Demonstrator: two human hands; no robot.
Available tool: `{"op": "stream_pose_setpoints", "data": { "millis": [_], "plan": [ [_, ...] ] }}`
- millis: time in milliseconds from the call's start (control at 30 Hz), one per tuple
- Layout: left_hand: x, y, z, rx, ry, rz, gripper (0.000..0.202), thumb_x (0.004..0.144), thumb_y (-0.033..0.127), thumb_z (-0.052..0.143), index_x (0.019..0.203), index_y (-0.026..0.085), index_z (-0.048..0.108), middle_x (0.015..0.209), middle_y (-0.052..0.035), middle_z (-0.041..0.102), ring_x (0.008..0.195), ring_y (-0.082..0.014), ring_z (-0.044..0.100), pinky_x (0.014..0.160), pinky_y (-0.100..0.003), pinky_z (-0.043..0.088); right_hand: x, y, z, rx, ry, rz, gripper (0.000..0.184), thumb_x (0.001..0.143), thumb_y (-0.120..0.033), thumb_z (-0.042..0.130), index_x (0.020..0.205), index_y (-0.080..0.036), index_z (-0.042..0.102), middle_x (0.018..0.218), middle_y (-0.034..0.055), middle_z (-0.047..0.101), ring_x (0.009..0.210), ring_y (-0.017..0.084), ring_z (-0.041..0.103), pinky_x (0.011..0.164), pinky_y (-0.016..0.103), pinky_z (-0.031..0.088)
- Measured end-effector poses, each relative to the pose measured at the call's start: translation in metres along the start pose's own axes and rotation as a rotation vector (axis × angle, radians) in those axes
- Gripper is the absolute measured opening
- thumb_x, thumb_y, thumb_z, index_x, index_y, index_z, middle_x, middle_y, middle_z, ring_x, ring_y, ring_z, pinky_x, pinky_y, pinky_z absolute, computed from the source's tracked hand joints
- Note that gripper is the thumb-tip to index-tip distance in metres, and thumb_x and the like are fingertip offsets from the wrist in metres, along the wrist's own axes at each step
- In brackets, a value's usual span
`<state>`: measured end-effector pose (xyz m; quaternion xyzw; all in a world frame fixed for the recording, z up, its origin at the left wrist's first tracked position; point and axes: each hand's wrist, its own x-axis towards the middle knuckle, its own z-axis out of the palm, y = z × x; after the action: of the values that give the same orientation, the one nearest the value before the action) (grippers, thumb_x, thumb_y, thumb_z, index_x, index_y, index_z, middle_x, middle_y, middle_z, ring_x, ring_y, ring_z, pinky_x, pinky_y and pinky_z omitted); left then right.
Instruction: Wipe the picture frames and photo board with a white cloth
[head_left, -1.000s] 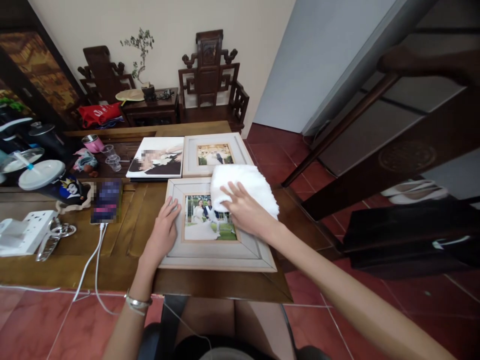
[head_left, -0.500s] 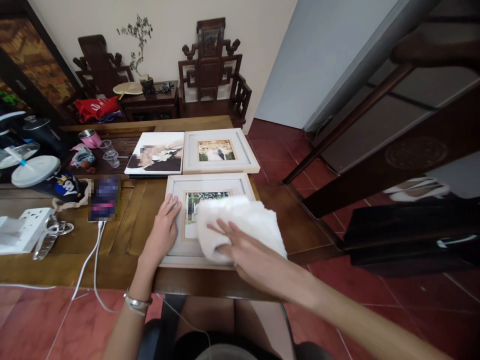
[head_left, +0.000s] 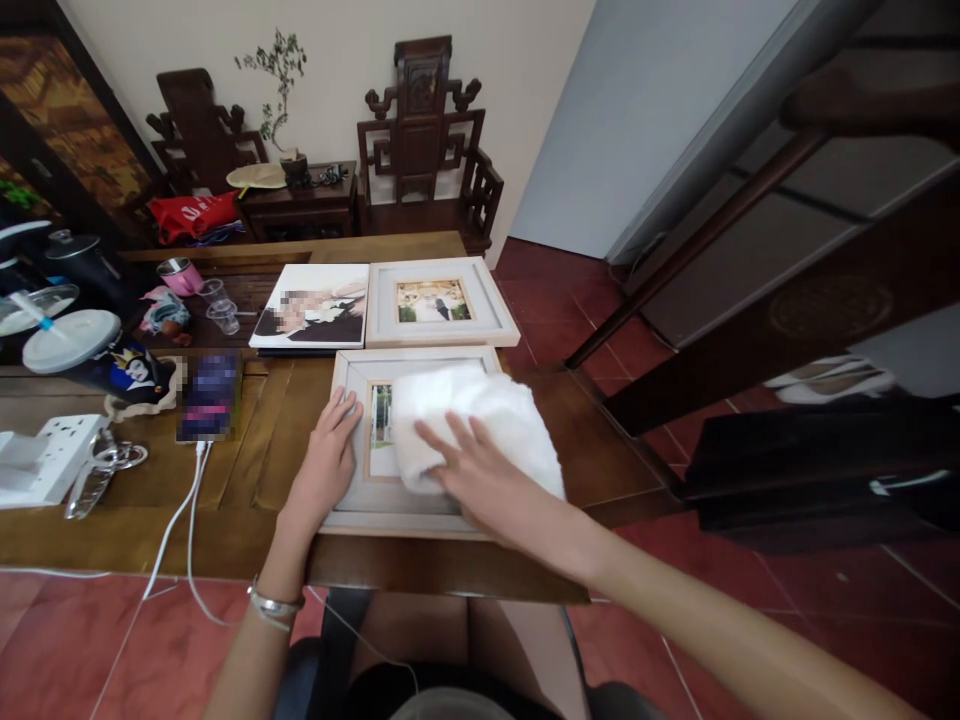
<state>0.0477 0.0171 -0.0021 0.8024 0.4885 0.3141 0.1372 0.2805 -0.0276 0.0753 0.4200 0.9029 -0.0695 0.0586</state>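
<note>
A light wooden picture frame (head_left: 352, 508) lies flat near the table's front edge, a photo in its middle. My left hand (head_left: 328, 450) rests along the left side of the frame, fingers stretched out, holding nothing. Over the right half of the frame spreads a thick white cloth (head_left: 495, 405), hiding most of the photo. My right hand (head_left: 484, 475) presses down on this cloth, its fingers spread and lying on top rather than wrapped round it.
Behind lie a second framed picture (head_left: 382, 305) and a white-edged photo panel (head_left: 322, 280). To the left are a phone (head_left: 210, 395) on a white cable, a lidded cup (head_left: 82, 345), a power strip (head_left: 60, 460) and a clear hair clip (head_left: 97, 480). A wooden chair (head_left: 750, 330) stands right.
My right hand has slid the cloth slightly away from me across the frame, and its fingers are more spread. My left hand has stayed in place.
</note>
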Motion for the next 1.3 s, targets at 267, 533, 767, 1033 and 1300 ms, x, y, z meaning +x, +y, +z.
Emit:
{"op": "stream_pose_setpoints", "data": {
  "millis": [267,533,767,1033,1300],
  "plan": [
    [0.0,0.001,-0.001,0.001,-0.006,-0.01,0.05,0.089,0.002,0.032,0.131,0.018,0.054,0.145,-0.0129,0.049,0.144,-0.0242,0.03,0.114,-0.056,0.031,-0.035,-0.023,-0.001,0.296,0.026,-0.166,0.051,0.072,0.003,0.05,0.116,-0.015,0.066,0.154,0.0157,0.033,0.141,0.041,0.025,0.108,0.063,0.033],
    [-0.001,-0.004,0.0,-0.024,-0.017,0.021,0.05,0.088,0.003,0.034,0.133,0.016,0.053,0.145,-0.0151,0.048,0.144,-0.0255,0.029,0.115,-0.055,0.03,0.052,0.026,0.019,-0.006,0.296,0.099,0.059,0.072,0.01,0.041,0.12,-0.014,0.067,0.157,0.0126,0.026,0.142,0.046,0.013,0.108,0.073,0.02],
    [-0.001,-0.003,0.0,-0.054,-0.016,-0.01,0.051,0.088,0.003,0.034,0.134,0.017,0.053,0.145,-0.0144,0.048,0.144,-0.0248,0.029,0.116,-0.055,0.029,0.049,0.005,0.006,-0.007,0.099,0.099,0.05,0.078,0.005,0.047,0.119,-0.015,0.067,0.155,0.0138,0.03,0.139,0.051,0.02,0.102,0.076,0.026],
    [-0.001,0.002,-0.001,-0.051,-0.027,-0.046,0.05,0.09,0.005,0.034,0.136,0.017,0.05,0.147,-0.014,0.046,0.145,-0.025,0.028,0.116,-0.057,0.027,0.0,-0.027,-0.033,0.2,-0.17,-0.1,0.05,0.074,0.001,0.049,0.115,-0.02,0.069,0.15,0.0067,0.043,0.135,0.042,0.037,0.102,0.062,0.041],
    [-0.001,-0.005,0.001,-0.081,-0.006,-0.004,0.052,0.087,0.004,0.036,0.135,0.017,0.051,0.146,-0.0141,0.047,0.145,-0.0262,0.029,0.117,-0.054,0.027,0.102,0.013,-0.025,-0.1,0.269,0.096,0.049,0.079,-0.001,0.049,0.123,-0.016,0.065,0.156,0.0058,0.031,0.144,0.04,0.012,0.116,0.061,0.012]
  ]
}}
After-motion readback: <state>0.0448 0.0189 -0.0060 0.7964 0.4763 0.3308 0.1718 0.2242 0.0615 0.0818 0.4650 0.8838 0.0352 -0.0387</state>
